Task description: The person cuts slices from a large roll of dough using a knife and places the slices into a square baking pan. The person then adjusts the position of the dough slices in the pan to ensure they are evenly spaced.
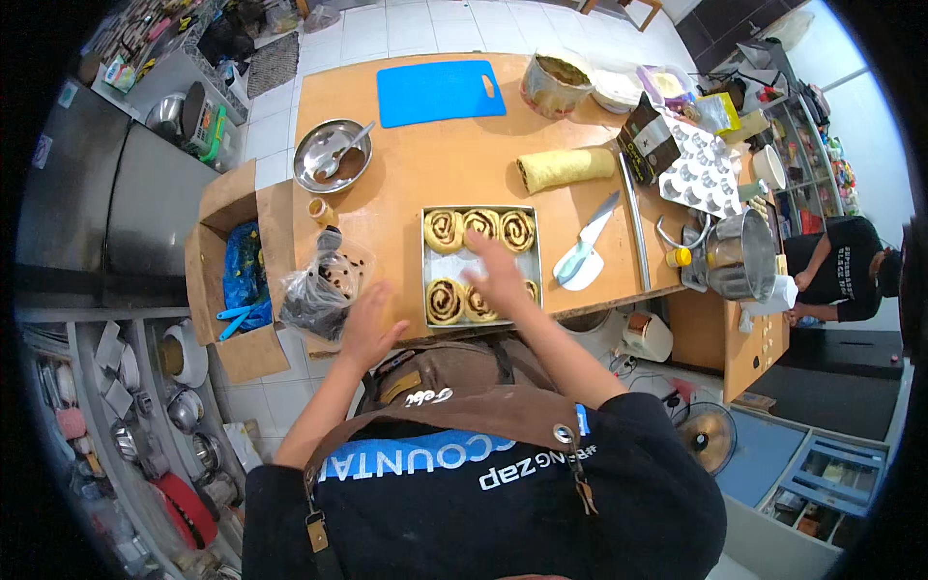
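Observation:
A square baking tin (530,266) stands near the table's front edge, with spiral dough rolls (445,230) in a far row and a near row. Over its middle my right hand (499,280) reaches with fingers apart, holding nothing; it hides part of the near row. My left hand (370,327) is open and empty, left of the tin, close to a clear plastic bag (319,300) and dark bits in a plastic container (343,274). Right of the tin, a knife (592,232) lies on a small white scraper (581,272). Beyond it rests an uncut rolled dough log (565,170).
A steel bowl (332,157) with a spoon and a blue cutting board (440,93) lie farther back. At right are a metal rod (635,222), a muffin tray (703,169) and a mixer bowl (739,253). A cardboard box (227,198) stands left; another person (841,271) is far right.

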`<state>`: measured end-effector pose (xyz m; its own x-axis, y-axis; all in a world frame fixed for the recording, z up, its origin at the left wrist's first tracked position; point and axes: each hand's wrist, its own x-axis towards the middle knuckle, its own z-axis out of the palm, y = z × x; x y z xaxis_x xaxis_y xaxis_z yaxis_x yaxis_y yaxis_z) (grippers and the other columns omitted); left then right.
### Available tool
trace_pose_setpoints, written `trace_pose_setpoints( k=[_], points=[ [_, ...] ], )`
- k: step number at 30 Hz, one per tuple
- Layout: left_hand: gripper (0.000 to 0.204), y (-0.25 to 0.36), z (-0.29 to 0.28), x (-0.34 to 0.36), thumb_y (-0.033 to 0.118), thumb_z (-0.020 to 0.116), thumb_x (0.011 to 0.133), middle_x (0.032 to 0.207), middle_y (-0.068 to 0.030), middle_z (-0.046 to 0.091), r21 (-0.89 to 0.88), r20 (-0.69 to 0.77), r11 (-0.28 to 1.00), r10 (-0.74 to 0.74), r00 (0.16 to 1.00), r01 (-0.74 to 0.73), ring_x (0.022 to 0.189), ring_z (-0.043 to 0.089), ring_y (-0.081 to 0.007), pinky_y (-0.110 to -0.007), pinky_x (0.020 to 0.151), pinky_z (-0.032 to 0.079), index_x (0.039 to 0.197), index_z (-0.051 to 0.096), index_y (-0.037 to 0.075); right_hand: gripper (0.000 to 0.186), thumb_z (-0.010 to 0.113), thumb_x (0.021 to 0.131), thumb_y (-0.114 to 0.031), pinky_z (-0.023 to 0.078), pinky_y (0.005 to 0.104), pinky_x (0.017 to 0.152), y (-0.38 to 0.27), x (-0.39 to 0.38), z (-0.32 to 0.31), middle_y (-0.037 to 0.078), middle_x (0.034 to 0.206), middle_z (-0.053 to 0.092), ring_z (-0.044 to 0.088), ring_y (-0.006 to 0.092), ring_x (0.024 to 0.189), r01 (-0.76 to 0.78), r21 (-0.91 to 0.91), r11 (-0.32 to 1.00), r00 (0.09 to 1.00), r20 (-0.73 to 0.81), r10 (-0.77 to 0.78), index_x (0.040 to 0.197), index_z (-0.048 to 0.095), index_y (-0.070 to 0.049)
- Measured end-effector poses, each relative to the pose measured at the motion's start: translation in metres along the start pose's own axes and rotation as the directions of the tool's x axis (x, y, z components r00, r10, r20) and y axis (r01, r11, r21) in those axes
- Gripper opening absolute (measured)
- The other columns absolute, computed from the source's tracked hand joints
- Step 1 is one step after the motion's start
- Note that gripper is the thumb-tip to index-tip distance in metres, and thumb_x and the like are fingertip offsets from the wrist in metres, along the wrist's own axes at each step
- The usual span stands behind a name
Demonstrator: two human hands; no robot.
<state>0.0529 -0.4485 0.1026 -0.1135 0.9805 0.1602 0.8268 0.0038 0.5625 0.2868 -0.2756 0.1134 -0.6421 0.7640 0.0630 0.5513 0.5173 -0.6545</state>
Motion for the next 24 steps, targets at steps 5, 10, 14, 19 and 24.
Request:
trace_pose_setpoints(
  k=[5, 10, 14, 19, 24],
  points=[
    [0.087, 0.046, 0.03, 0.077, 0.042, 0.065, 0.085, 0.155, -0.0172, 0.024, 0.004, 0.534, 0.982, 0.159, 0.83, -0.191, 0.143, 0.023, -0.0315, -0.045, 0.116, 0.02, 0.148, 0.023, 0.0, 0.055, 0.067, 0.086, -0.035, 0.042, 0.0429, 0.1, 0.044, -0.01, -0.056, 0.016, 0.128, 0.057, 0.053, 0.0319, 0.119, -0.187, -0.061, 0.981, 0.977, 0.096, 0.192, 0.13, 0.053, -0.004],
    [0.106, 0.049, 0.074, 0.092, 0.063, 0.062, 0.074, 0.157, -0.0166, 0.019, 0.27, 0.552, 0.822, 0.294, 0.78, -0.501, 0.146, 0.017, -0.0285, -0.046, 0.118, 0.012, 0.149, 0.021, 0.0, 0.112, 0.066, 0.069, -0.066, 0.012, 0.0475, 0.119, 0.039, -0.024, -0.013, 0.013, 0.156, 0.023, 0.016, 0.0294, 0.146, 0.344, -0.456, 0.821, 0.895, 0.422, -0.141, 0.149, 0.021, -0.001],
    [0.111, 0.042, 0.088, 0.09, 0.072, 0.056, 0.072, 0.157, -0.0176, 0.018, 0.358, 0.594, 0.779, 0.236, 0.769, -0.516, 0.147, 0.015, -0.0294, -0.048, 0.118, 0.008, 0.149, 0.022, 0.0, 0.114, 0.063, 0.07, -0.068, 0.01, 0.0483, 0.119, 0.052, -0.032, -0.004, 0.015, 0.156, 0.023, 0.016, 0.0297, 0.146, 0.275, -0.455, 0.847, 0.925, 0.365, -0.104, 0.149, 0.019, 0.0],
    [0.097, 0.054, 0.094, 0.097, 0.062, 0.052, 0.084, 0.157, -0.0169, 0.017, -0.013, 0.58, 0.819, 0.473, 0.663, -0.573, 0.147, 0.014, -0.0308, -0.048, 0.119, 0.011, 0.149, 0.019, -0.001, 0.087, 0.057, 0.088, -0.051, 0.015, 0.0464, 0.117, 0.082, -0.062, -0.053, 0.023, 0.151, 0.028, 0.022, 0.0368, 0.142, -0.165, -0.197, 0.966, 0.97, -0.21, 0.123, 0.147, 0.022, 0.003],
    [0.089, 0.072, 0.132, 0.105, 0.07, 0.036, 0.088, 0.157, -0.0103, 0.023, -0.2, 0.569, 0.567, 0.731, 0.376, -0.799, 0.146, 0.017, -0.0271, -0.045, 0.119, 0.012, 0.15, 0.025, 0.006, 0.078, 0.055, 0.093, -0.043, 0.023, 0.0462, 0.114, 0.105, -0.096, -0.069, 0.025, 0.147, 0.033, 0.029, 0.0409, 0.138, -0.225, 0.05, 0.973, 0.882, -0.413, 0.225, 0.146, 0.024, 0.005]
  ],
)
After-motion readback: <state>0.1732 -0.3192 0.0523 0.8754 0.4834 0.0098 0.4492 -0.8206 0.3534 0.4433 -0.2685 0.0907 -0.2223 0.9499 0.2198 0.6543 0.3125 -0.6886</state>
